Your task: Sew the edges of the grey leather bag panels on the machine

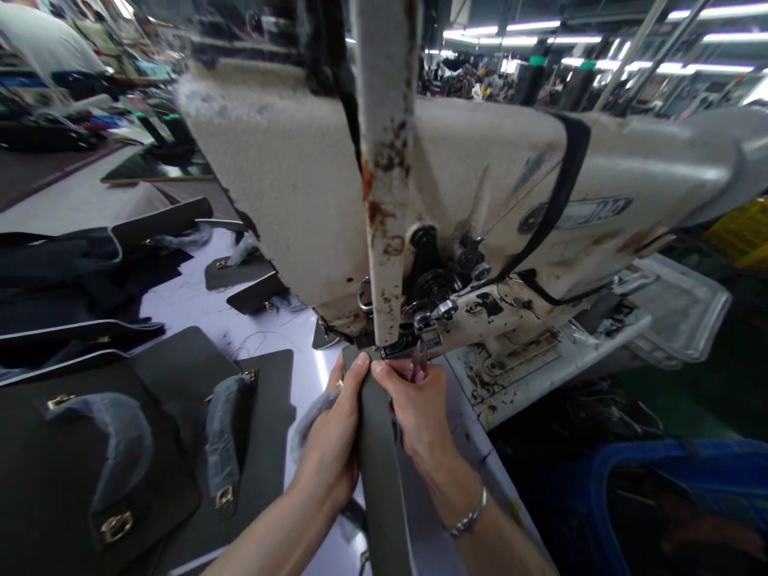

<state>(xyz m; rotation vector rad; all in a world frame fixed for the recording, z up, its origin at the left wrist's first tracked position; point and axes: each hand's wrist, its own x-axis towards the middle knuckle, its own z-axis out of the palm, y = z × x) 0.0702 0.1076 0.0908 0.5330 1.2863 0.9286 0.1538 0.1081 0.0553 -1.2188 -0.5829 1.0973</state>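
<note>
Left hand (333, 432) closed round grey panel (379, 480), right hand (423, 408) pinching its edge, pink snips (418, 370) tucked in; far end at sewing machine (288, 176), work perhaps barely begun, progress hard to see.

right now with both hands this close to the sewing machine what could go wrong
The left hand and right hand sit close by the lower end of the sewing machine, so a fingertip might get caught if it runs. The pink-handled snips in the right hand could scratch the narrow grey panel. The gold buckle at left might scuff the wider panel beneath.
</note>
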